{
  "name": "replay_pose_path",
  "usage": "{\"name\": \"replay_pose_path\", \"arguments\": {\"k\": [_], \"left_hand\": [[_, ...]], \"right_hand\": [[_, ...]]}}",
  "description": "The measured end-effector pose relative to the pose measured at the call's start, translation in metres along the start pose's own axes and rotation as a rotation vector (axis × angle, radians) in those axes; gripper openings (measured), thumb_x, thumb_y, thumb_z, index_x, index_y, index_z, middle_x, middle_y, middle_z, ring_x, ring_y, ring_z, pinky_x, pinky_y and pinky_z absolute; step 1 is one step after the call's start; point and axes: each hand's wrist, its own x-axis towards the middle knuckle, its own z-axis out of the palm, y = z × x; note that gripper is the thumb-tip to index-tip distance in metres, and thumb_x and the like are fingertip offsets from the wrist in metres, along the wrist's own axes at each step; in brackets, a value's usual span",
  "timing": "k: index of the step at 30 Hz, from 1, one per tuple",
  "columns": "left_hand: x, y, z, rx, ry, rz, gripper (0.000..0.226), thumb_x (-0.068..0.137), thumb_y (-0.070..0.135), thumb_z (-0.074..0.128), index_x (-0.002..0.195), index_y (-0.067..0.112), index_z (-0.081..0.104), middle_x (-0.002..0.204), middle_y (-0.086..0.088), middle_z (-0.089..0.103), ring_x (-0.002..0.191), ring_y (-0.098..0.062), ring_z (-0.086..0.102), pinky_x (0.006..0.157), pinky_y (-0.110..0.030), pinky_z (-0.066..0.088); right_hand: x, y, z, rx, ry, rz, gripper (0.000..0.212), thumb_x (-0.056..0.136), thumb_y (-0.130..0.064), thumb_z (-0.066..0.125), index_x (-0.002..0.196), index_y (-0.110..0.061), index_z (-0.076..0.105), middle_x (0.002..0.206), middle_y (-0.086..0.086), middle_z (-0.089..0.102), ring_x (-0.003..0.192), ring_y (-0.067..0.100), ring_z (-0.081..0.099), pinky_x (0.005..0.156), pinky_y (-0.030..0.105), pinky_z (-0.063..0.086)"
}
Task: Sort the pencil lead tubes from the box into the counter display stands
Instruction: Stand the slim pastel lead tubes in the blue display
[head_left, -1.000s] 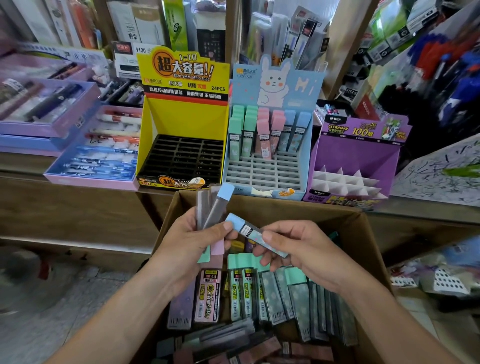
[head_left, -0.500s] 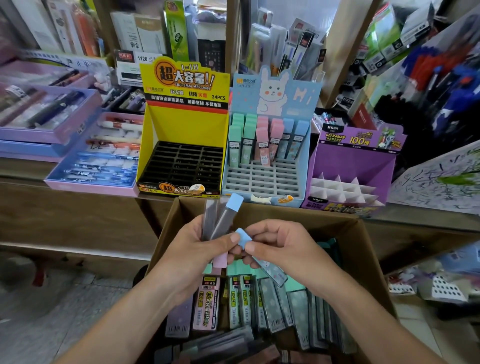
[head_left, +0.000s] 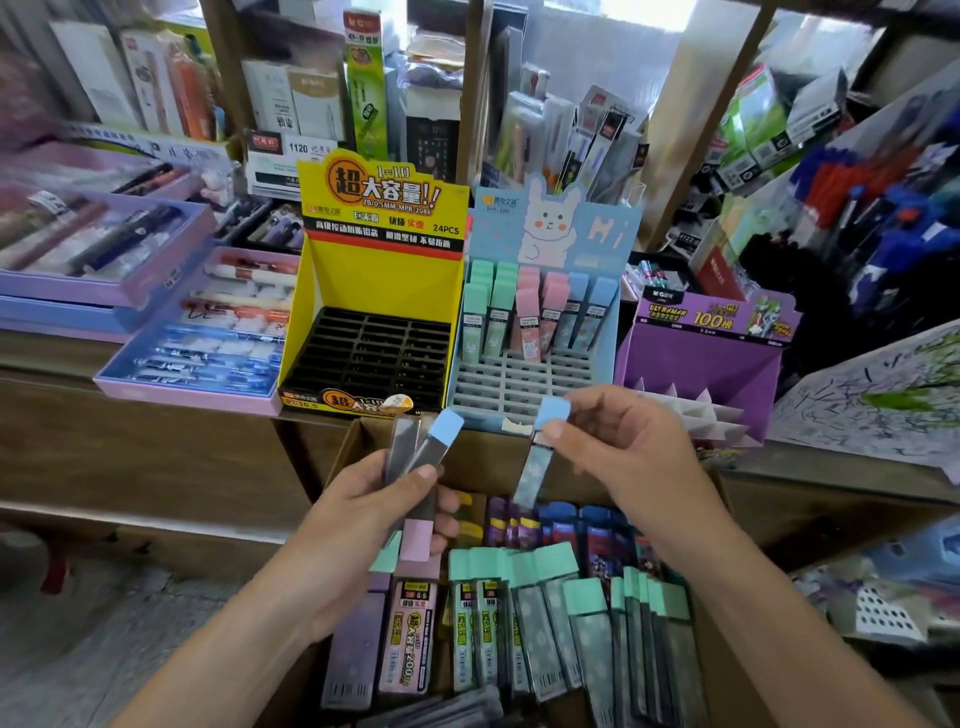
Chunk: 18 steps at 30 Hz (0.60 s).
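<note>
Head view: right hand pinched one blue-capped lead tube, now raised away from the left hand toward the blue rabbit display stand. Left hand gripped a tube bundle above the cardboard box. Slotting appeared imminent.

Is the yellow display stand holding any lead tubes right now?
No, every black slot in the yellow stand shows empty.

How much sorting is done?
Started: the light blue rabbit display stand has its back rows filled. In hand: the right hand pinches a blue-capped lead tube, the left hand grips several. Left: the yellow stand and purple stand look empty; the cardboard box holds plenty.
</note>
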Motion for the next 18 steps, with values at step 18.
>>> {"name": "replay_pose_path", "arguments": {"k": [18], "left_hand": [[0.002,-0.009,-0.018,-0.085,0.067,-0.071,0.028,0.096,0.009,0.062,0.124,0.006,0.065,0.092,-0.022,0.073,0.075,-0.028,0.070,0.065,-0.034,0.062]], "right_hand": [[0.102,-0.063,-0.067,-0.577,0.159,-0.335,0.007,0.092,-0.009,0.074,0.098,-0.011,0.072,0.084,0.012,0.073,0.072,0.021,0.075,0.069,0.031,0.065]]}}
